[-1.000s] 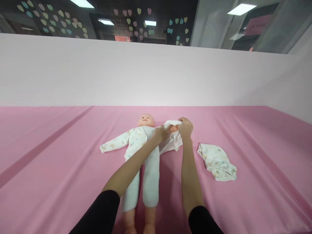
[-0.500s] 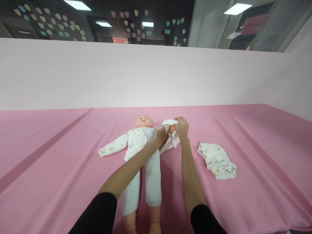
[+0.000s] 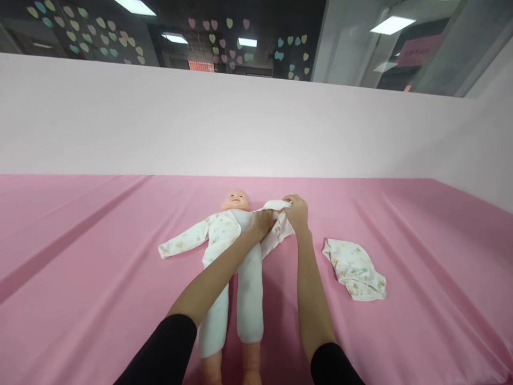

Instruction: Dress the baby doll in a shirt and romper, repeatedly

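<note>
A baby doll (image 3: 236,200) lies on its back with its feet toward me. It wears a white printed baby shirt (image 3: 222,235), with one sleeve on the arm at the left. My right hand (image 3: 297,213) pinches the edge of the shirt's other sleeve at the doll's arm on the right. My left hand (image 3: 263,223) is closed at the doll's shoulder, by the same sleeve. Its fingertips are hidden in the cloth, so what they grip cannot be made out. Most of the doll's arm there is covered by cloth and my hands.
A folded white printed baby garment (image 3: 356,269) lies to the right of my right forearm. The pink sheet (image 3: 100,256) under everything has long creases. A white wall (image 3: 240,123) rises behind it, below a dark window with heart stickers.
My left hand has pushed slightly up into the sleeve, and less of the doll's arm shows between my hands. My right hand keeps its hold on the sleeve. The view has tilted slightly.
</note>
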### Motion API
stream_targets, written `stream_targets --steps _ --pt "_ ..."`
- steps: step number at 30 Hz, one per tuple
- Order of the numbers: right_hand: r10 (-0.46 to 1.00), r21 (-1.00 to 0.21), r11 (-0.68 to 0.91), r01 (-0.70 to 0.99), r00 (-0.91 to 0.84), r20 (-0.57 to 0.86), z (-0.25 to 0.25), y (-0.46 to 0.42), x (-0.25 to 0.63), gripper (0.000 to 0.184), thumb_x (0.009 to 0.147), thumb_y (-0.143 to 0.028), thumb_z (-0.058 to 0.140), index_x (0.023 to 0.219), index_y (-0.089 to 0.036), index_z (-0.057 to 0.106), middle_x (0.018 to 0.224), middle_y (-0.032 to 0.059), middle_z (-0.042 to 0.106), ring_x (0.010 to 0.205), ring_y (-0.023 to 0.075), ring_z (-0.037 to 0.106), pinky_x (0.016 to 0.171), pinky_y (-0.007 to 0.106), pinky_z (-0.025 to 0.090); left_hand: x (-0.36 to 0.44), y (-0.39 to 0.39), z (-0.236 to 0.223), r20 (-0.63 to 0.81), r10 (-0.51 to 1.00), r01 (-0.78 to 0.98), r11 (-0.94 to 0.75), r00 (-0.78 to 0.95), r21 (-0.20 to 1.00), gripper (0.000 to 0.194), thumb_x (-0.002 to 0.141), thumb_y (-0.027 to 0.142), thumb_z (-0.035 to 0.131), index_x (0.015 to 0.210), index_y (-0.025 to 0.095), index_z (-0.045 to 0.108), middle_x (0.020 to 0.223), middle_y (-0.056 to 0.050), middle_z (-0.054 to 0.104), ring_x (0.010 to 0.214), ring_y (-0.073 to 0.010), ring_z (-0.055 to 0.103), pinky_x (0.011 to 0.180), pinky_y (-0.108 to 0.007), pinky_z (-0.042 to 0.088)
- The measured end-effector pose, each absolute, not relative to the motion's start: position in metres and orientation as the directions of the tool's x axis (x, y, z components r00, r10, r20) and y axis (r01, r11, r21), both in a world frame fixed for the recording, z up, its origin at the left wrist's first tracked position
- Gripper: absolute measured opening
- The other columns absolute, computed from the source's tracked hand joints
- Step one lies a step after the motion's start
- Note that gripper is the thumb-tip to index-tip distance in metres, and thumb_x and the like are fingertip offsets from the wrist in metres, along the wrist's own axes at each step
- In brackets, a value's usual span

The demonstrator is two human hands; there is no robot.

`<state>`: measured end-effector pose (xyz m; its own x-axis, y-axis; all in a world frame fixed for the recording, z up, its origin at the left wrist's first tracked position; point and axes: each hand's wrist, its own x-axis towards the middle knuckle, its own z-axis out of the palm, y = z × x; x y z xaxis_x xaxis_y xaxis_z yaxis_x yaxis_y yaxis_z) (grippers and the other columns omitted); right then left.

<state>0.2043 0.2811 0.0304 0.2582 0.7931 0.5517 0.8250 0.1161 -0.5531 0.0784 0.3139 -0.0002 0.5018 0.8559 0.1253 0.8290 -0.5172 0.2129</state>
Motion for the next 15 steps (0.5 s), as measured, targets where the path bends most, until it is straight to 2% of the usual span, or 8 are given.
stream_targets --steps 4,8,12,15 --pt "0.921 -0.605 0.164 0.779 0.099 0.377 0.047 0.274 0.186 0.020 0.068 -0.014 0.053 0.083 -0.018 0.066 0.079 0.0016 0.066 0.076 0.0149 0.058 0.070 0.023 0.042 0.071 0.316 0.006 0.147 0.873 0.785 -0.483 0.464 0.389 0.028 0.078 0.024 0.052 0.100 0.008 0.059 0.102 -0.019 0.063 0.100 -0.0301 0.057 0.082 -0.038 0.043" --pt "0.959 -0.637 0.219 0.739 -0.042 0.280 0.064 0.261 0.172 0.018 0.068 -0.015 0.058 0.084 -0.019 0.066 0.085 0.0011 0.068 0.077 0.0148 0.059 0.067 0.022 0.042 0.059 0.319 0.018 0.137 0.856 0.636 -0.468 0.498 0.613 0.023 0.071 0.012 0.052 0.091 0.015 0.063 0.100 -0.008 0.066 0.097 -0.0217 0.058 0.084 -0.031 0.045" --pt "0.969 -0.587 0.172 0.791 -0.028 0.247 0.072 0.255 0.166 0.022 0.069 -0.011 0.056 0.087 -0.018 0.066 0.087 0.0035 0.069 0.082 0.0170 0.061 0.069 0.023 0.042 0.049 0.325 0.031 0.096 0.874 0.467 -0.344 0.476 0.815 0.021 0.073 0.009 0.046 0.088 0.013 0.061 0.085 -0.004 0.066 0.083 -0.0151 0.061 0.072 -0.025 0.049" --pt "0.978 -0.580 0.169 0.797 -0.064 0.197 0.073 0.253 0.163 0.031 0.068 -0.008 0.056 0.096 -0.017 0.064 0.090 0.0049 0.068 0.085 0.0177 0.061 0.070 0.024 0.043 0.045 0.332 0.042 0.036 0.911 0.391 -0.212 0.410 0.896 0.025 0.079 0.010 0.034 0.079 0.011 0.058 0.067 -0.005 0.062 0.066 -0.0128 0.060 0.062 -0.024 0.049"
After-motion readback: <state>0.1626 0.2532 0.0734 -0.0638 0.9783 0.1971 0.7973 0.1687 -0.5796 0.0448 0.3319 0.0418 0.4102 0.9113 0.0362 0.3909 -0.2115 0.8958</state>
